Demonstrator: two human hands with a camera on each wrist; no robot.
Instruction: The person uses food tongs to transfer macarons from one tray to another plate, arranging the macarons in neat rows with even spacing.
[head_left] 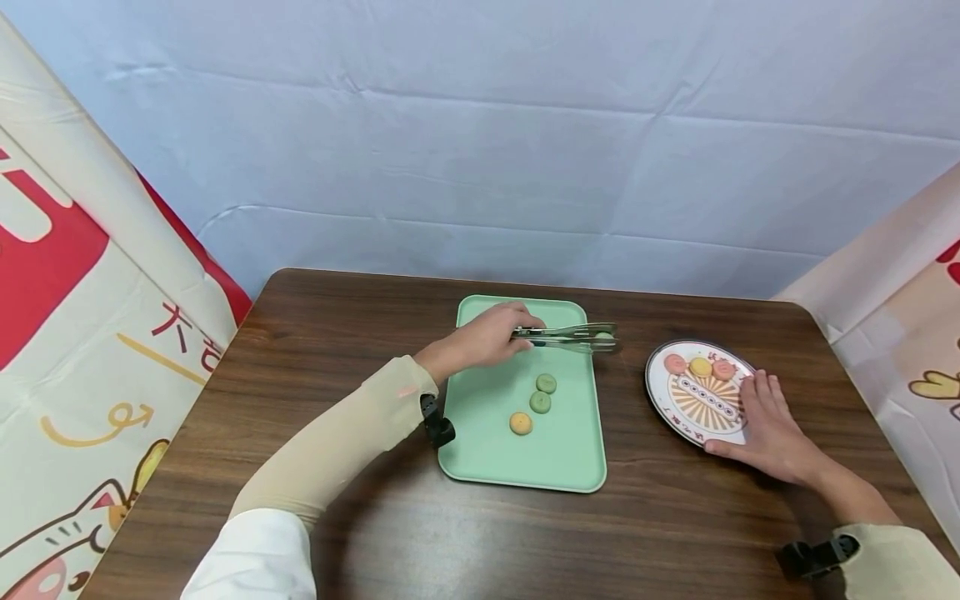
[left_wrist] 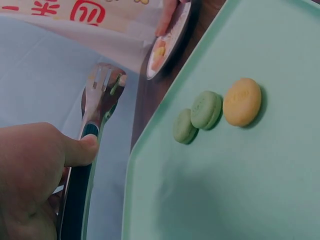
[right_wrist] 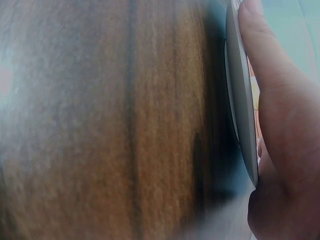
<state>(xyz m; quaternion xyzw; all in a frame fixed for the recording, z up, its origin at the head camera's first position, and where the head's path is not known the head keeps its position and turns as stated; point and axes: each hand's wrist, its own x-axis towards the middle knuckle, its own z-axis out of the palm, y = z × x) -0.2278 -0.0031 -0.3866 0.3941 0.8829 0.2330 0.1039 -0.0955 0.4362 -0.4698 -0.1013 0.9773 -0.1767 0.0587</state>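
My left hand (head_left: pixel 491 335) grips metal serving tongs (head_left: pixel 573 342) with dark handles above the far part of a pale green tray (head_left: pixel 480 450). A green macaron (head_left: pixel 604 337) is between the tong tips, just past the tray's right edge. On the tray lie two green macarons (left_wrist: pixel 206 110) touching each other and an orange-yellow macaron (left_wrist: pixel 242 102). Spread over the right rim of a round patterned plate (head_left: pixel 678 417) is my right hand (head_left: pixel 772 433), its thumb (right_wrist: pixel 265 45) along the rim. Two pink macarons and a yellow macaron (head_left: pixel 701 367) sit in a row on the plate.
The brown wooden table (head_left: pixel 360 517) carries tray and plate, with a strip of wood between them. A pale cloth backdrop (head_left: pixel 480 150) hangs behind the table's far edge. Printed cloths flank both sides.
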